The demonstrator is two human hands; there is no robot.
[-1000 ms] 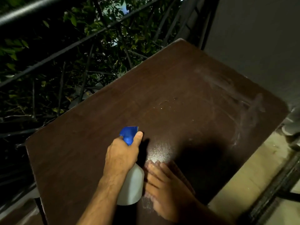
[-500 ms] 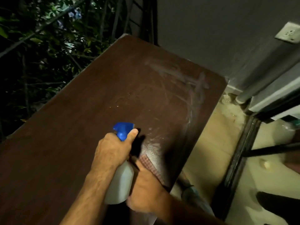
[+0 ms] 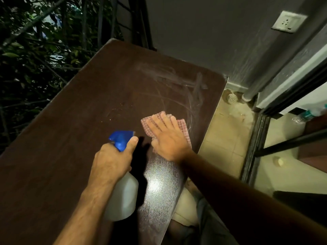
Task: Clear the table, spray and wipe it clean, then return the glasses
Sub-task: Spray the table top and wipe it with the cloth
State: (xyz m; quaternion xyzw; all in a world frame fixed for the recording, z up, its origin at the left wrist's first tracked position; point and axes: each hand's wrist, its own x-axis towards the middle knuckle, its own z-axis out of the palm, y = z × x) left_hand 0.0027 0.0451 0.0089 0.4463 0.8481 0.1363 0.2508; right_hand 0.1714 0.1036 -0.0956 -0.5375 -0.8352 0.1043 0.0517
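Note:
My left hand (image 3: pixel 113 160) grips a white spray bottle (image 3: pixel 123 197) with a blue trigger head (image 3: pixel 122 139), held just above the dark brown table (image 3: pixel 70 138). My right hand (image 3: pixel 166 137) lies flat, fingers spread, pressing a pink checked cloth (image 3: pixel 182 127) onto the table near its right edge. Fine spray droplets glisten on the surface just behind that hand, and whitish wipe streaks arc across the far right part of the table. No glasses are in view.
A dark metal railing (image 3: pixel 113 23) with leafy branches runs along the table's left and far side. A grey wall with a socket plate (image 3: pixel 288 22) stands behind. To the right lie a tiled floor (image 3: pixel 224 138) with a drain and a sliding-door track (image 3: pixel 254 147).
My right hand has slid the cloth forward and away from me, flattening out on it. The view has swung to the right. My left hand keeps its hold on the bottle.

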